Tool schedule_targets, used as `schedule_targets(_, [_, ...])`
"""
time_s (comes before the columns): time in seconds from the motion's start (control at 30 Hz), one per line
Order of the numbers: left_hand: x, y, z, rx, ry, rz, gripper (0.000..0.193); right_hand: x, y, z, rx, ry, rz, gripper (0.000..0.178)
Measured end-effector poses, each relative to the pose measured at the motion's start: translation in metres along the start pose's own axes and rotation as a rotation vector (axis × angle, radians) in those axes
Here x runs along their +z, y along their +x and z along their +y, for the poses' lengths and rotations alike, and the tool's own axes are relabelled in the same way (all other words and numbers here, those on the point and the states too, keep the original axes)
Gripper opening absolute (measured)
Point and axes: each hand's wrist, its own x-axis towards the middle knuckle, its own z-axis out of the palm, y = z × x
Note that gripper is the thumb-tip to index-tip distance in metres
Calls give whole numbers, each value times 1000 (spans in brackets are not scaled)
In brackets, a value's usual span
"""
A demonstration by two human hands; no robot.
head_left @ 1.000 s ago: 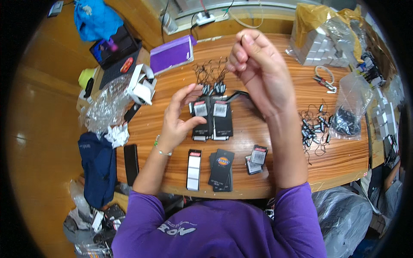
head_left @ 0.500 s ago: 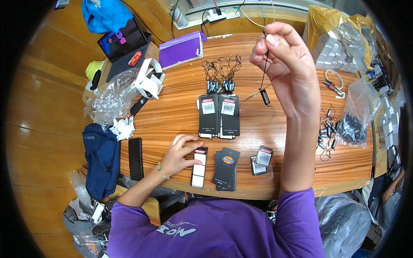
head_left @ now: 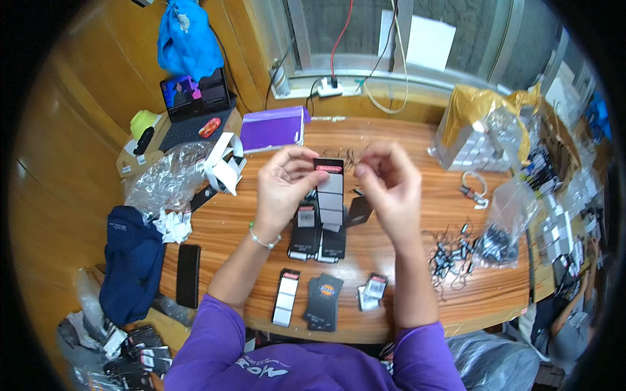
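My left hand [head_left: 280, 189] is closed on a long black hang tag [head_left: 330, 193] with white panels and a red mark at its top, held upright above the table. Close beside it, my right hand [head_left: 391, 186] pinches thumb and fingertips together, on the black string seen half a second ago; the string itself hardly shows now. Below those fingers a dark tag [head_left: 359, 211] sits tilted; whether it hangs from the string I cannot tell. Behind and under the held tag lie two stacks of black tags [head_left: 304, 241], partly covered.
Nearer me are a panelled tag [head_left: 285, 298], a pile of black tags [head_left: 323, 302] and small label tags [head_left: 373, 291]. Strings with black toggles [head_left: 451, 256] lie right, beside a clear bag [head_left: 501, 234] and snips [head_left: 474, 191]. A phone [head_left: 188, 276] and laptop [head_left: 192, 107] are left.
My left hand has lifted a panelled tag off the table, up and forward. My right hand has come down and left to meet it. The whole view has shifted, showing more window.
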Motion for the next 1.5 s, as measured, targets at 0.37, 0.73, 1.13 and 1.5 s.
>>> schedule_targets(0.37, [7,-2,-6,44,-116,-100,17,10,-3,9,-115,-236,15,10])
schedule_targets(0.73, [2,-2,-1,45,-74,-117,14,21,-7,12,59,98,58,12])
schedule_targets(1.13, [-1,-4,8,322,255,-121,14,27,-11,10,359,658,90,12])
schedule_targets(1.5, [-8,4,9,902,823,20,14,17,-4,3,347,335,-106,12])
